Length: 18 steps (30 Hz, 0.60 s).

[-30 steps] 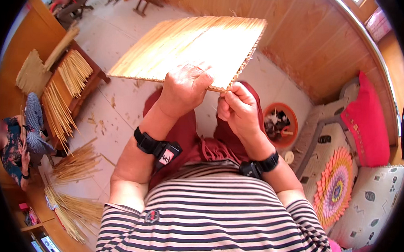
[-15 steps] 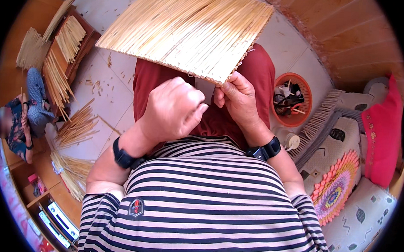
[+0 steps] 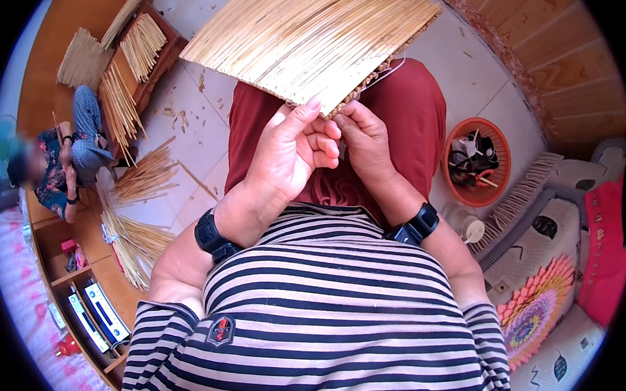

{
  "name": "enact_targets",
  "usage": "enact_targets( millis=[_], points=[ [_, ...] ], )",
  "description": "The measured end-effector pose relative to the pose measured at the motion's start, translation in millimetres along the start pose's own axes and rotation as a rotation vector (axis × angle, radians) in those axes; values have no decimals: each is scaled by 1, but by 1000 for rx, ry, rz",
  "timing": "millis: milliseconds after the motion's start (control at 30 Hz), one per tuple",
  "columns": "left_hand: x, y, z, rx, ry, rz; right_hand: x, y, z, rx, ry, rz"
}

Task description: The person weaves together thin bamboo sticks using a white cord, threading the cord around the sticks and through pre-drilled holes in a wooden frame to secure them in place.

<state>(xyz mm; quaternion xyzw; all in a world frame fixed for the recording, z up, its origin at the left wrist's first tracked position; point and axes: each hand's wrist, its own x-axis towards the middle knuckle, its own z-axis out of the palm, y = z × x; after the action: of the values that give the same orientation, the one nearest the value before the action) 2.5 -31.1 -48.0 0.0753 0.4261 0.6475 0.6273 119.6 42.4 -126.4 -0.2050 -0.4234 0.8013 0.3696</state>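
Observation:
A flat mat (image 3: 305, 48) of pale straw stalks laid side by side rests over my knees, its near corner pointing toward me. My left hand (image 3: 287, 145) is at that corner, palm turned up. Its thumb lies on the mat's edge and the other fingers curl in. My right hand (image 3: 368, 142) pinches the braided right-hand edge just beside the corner, thumb against forefinger. A thin pale cord loops out from this edge near my right knee. What lies under the mat's corner is hidden by my fingers.
An orange basket (image 3: 476, 161) of tools stands right of my knees, with a clear jar (image 3: 463, 223) nearer me. A patterned sofa (image 3: 534, 240) is at the right. Bundles of stalks (image 3: 136, 240) lie at the left, where another person (image 3: 56, 160) sits.
My left hand has turned from a fist above my lap to palm up, its thumb now at the mat's corner. My right hand stays at the edge. The whole view has shifted slightly.

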Motion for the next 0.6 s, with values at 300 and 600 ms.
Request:
enact_targets(
  millis=[300,600],
  points=[
    [5,14,12,28,57,-76,2,1,-1,-10,19,-58],
    [6,9,6,4,10,-83,0,-5,-2,-86,48,-29]
  ],
)
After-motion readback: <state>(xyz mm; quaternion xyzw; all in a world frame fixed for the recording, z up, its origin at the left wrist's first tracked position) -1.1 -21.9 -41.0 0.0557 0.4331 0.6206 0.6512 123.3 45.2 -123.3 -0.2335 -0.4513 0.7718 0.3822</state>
